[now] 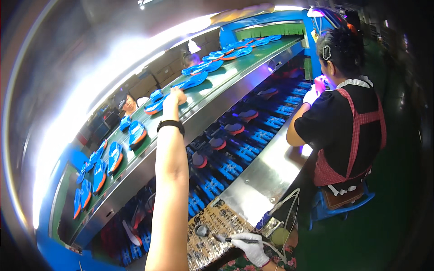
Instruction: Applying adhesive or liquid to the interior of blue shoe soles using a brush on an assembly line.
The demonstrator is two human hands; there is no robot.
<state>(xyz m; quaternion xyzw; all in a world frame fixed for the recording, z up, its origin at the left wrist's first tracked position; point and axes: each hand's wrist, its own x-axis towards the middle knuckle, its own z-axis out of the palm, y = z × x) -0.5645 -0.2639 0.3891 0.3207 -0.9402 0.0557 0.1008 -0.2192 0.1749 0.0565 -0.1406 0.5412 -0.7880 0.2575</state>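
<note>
My bare left hand [177, 95], with a black band on its wrist, reaches far over the green conveyor belt. Its fingers are closed at the end of a blue shoe sole [155, 106] with an orange underside; the fingertips are partly hidden. Low in the picture, my right hand [251, 249] wears a white glove and grips a dark pen-shaped tool [228, 239]. Pale thin tubes [289, 203] run close to that hand. The tool's tip points toward a small round grey cup [202, 231] on a stained, patterned worktop [217, 220].
More blue soles [115, 157] lie along the belt [217, 83]. Beneath it, a rack of blue holders [230, 168] carries dark shoe parts [217, 144]. A metal ledge [266, 180] extends rightward. One co-worker [348, 117] sits at right; another person [129, 104] is beyond the belt.
</note>
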